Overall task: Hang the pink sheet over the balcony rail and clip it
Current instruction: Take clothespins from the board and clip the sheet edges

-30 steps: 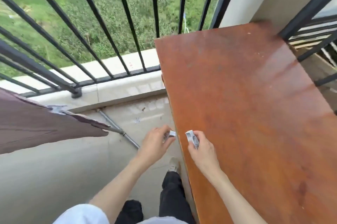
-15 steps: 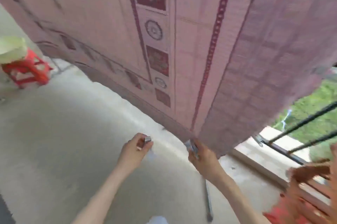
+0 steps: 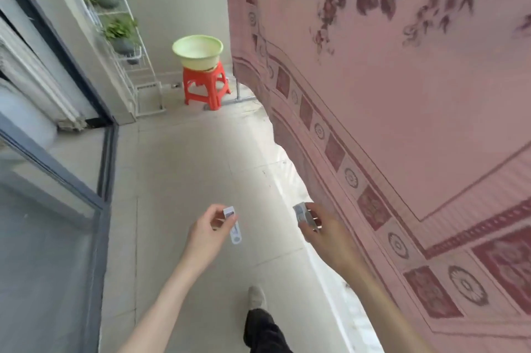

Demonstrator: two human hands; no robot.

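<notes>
Walking along the balcony, head view: pink sheet [image 3: 402,94] already draped on the right, hanging near the floor — the rail itself is hidden behind it. Left hand [image 3: 208,233] pinches one pale clip [image 3: 234,226]; right hand [image 3: 323,230], just beside the sheet, grips another clip [image 3: 301,213]. Judgement: clipping remains. Best to reach the top fold, squeeze each clip fully open and seat it over cloth and rail together, well apart.

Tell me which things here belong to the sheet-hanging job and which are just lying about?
Job: pink sheet; clip in left hand; clip in right hand.

Lying about: green basin; red stool; plant rack.
</notes>
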